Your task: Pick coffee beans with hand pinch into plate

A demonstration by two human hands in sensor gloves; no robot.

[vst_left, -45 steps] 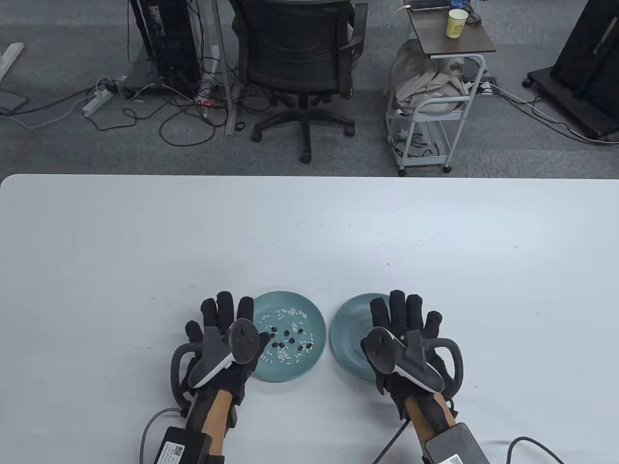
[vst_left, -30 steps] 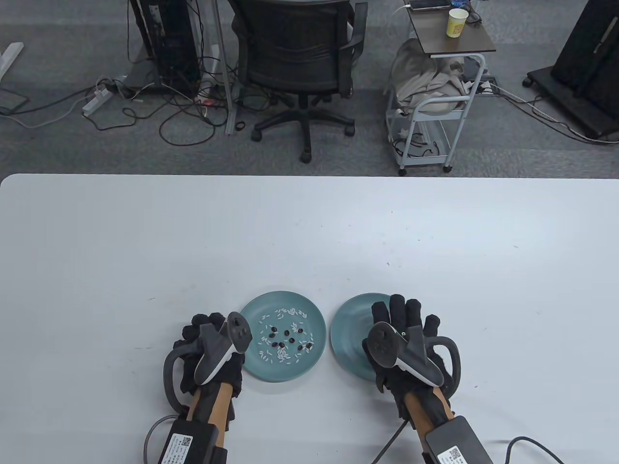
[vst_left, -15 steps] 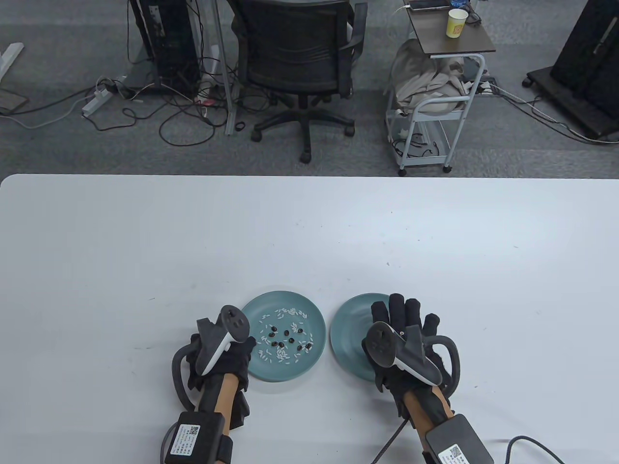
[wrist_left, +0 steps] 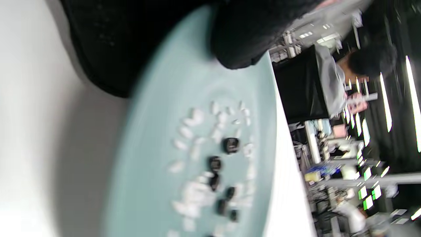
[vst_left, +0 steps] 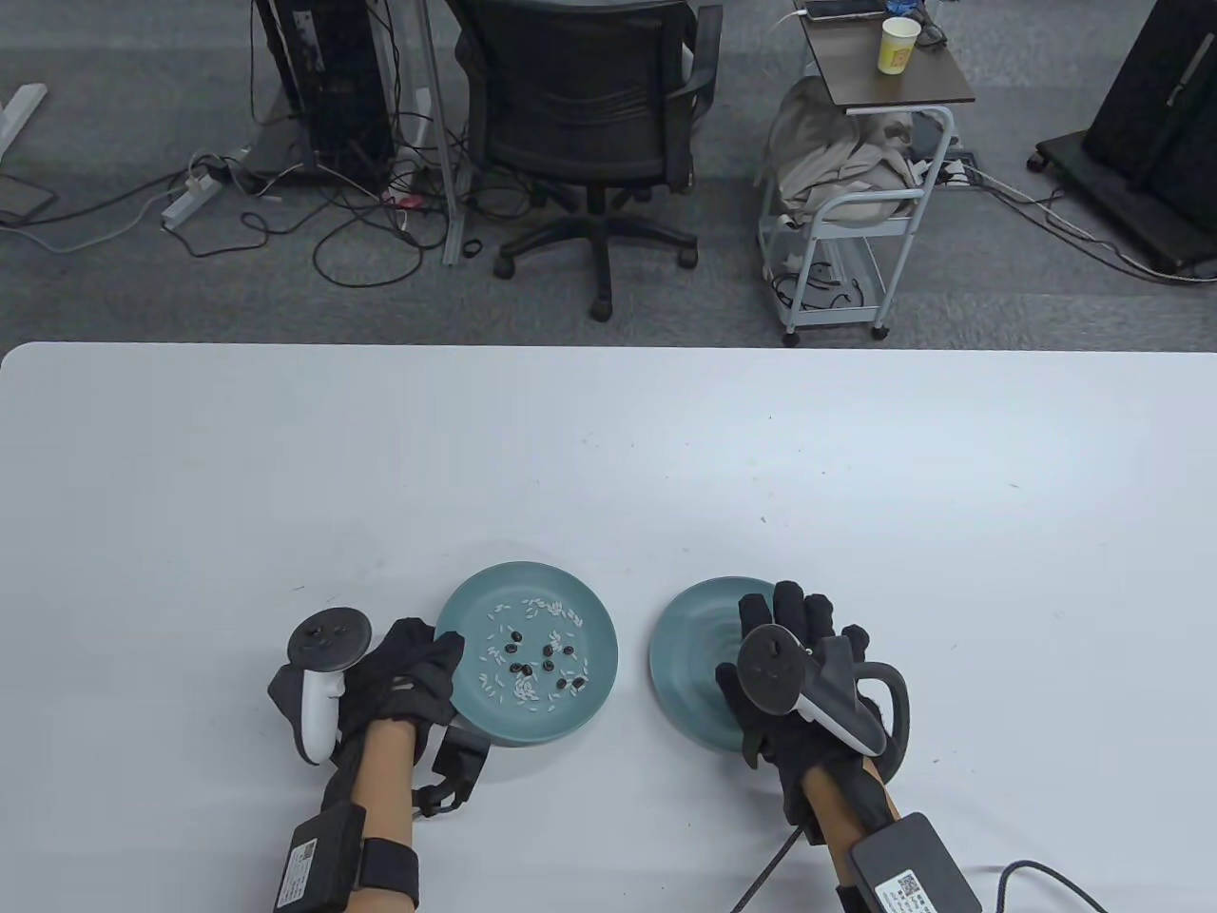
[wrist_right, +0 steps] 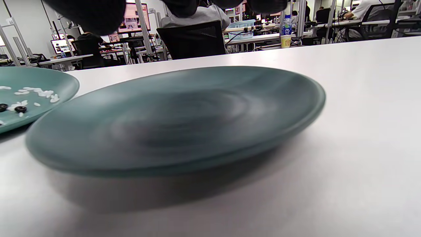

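— Beans first: where are the dark coffee beans [vst_left: 544, 659]?

— Scattered among white rice grains [vst_left: 532, 609] on the teal round plate at the left [vst_left: 466, 594], which sits on the white table [vst_left: 608, 456].

— What is the left hand in its black glove [vst_left: 404, 670] doing?

— It grips that plate's near-left rim; in the left wrist view a thumb lies over the rim with the other fingers [wrist_left: 98, 59] beneath it.

— No bean in it?

— None that I can see.

— The right hand in its black glove [vst_left: 799, 666]?

— It hangs over the near-right part of the second teal plate [vst_left: 685, 628], fingers spread and unclenched, holding nothing. That plate shows bare glaze. The two plates lie near each other, apart.
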